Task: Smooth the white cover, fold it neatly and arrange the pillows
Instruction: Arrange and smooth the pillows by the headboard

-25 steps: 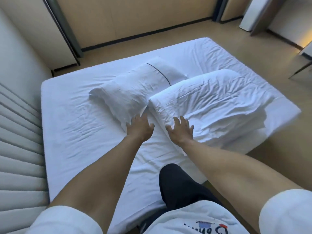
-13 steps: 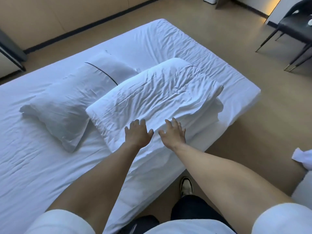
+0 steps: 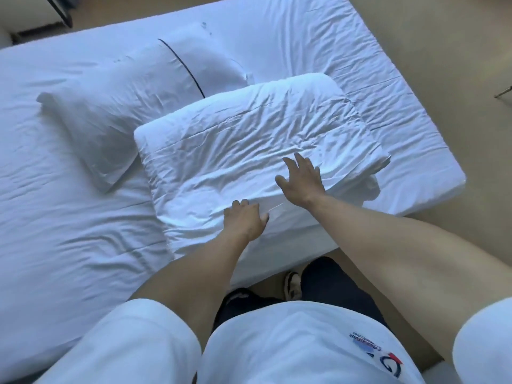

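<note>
So the left hand (image 3: 243,218) is curling its fingers over the near edge of the folded white cover (image 3: 257,139), fingertips tucked into the fabric so I can't really see them; it looks like it's gripping that hem. The right hand (image 3: 302,177) is lying flat on top of the cover with fingers spread and straight, pressing, not grabbing anything. The cover is sitting as a thick wrinkled rectangle near the right end of the bed (image 3: 55,203), its lower layers poking out at the right side. A pillow (image 3: 116,98) with a thin dark stripe is lying just beside it on the left, its right corner going under the cover's edge. If there's a second pillow, I'm not seeing it. The mattress's left part is running out of frame. Bare floor (image 3: 457,65) is showing past the bed's right edge.
</note>
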A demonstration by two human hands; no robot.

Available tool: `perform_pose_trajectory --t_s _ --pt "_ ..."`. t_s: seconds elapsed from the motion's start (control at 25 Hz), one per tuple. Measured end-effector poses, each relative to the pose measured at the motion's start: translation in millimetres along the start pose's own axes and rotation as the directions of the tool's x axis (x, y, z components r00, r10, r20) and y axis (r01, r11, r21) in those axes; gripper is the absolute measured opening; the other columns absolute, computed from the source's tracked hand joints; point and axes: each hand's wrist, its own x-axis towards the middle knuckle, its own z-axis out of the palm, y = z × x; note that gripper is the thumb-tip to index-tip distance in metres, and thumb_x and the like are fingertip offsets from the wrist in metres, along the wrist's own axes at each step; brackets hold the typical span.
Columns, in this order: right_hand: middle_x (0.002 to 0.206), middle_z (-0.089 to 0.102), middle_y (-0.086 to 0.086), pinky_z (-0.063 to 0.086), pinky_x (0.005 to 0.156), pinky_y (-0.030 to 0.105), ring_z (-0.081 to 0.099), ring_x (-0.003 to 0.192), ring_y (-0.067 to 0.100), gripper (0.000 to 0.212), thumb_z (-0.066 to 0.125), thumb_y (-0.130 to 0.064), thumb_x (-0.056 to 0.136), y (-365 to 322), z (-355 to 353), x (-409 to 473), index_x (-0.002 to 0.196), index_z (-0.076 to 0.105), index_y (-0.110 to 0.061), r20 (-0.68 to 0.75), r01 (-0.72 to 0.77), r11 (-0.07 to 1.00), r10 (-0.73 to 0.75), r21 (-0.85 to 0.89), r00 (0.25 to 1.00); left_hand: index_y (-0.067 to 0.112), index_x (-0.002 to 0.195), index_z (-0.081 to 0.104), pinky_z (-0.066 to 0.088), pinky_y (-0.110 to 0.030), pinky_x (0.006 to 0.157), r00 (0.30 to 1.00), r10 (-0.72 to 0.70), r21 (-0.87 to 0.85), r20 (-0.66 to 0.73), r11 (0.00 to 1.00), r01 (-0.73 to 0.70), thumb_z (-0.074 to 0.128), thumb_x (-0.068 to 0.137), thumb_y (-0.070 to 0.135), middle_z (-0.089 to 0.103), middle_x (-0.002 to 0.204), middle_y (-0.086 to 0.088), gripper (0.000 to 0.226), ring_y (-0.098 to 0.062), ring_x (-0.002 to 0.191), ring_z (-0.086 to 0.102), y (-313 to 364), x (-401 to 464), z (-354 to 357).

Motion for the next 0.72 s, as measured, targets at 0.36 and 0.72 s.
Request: perform_pose_trajectory --t_s 0.36,0.72 --pt "0.171 0.004 0.009 0.002 0.123 0.059 0.0 0.157 0.035 0.064 0.038 -0.048 0.105 6.6 -12.2 153.5 0.16 0.021 -0.022 0.312 0.579 0.779 -0.503 -0.24 0.806 0.011 0.115 0.067 0.039 -0.047 0.097 0.655 -0.755 -0.453 -0.037 0.597 0.662 0.03 0.097 0.066 0.06 0.122 -0.009 0.069 -0.031 0.117 0.052 84.7 53.4 -4.4" --pt "0.172 -0.004 0.008 -0.005 0.122 0.063 -0.008 0.157 0.036 0.074 0.038 -0.061 0.098 -12.9 -15.8 224.5 0.162 0.013 -0.032 0.424 0.806 0.486 -0.686 -0.338 0.591 0.008 0.134 0.041 0.031 -0.061 0.107 -0.094 -0.935 -0.782 0.341 -0.337 0.524 0.066 0.074 0.074 0.029 0.145 -0.014 0.093 -0.038 0.14 0.024 166.4 99.3 17.3"
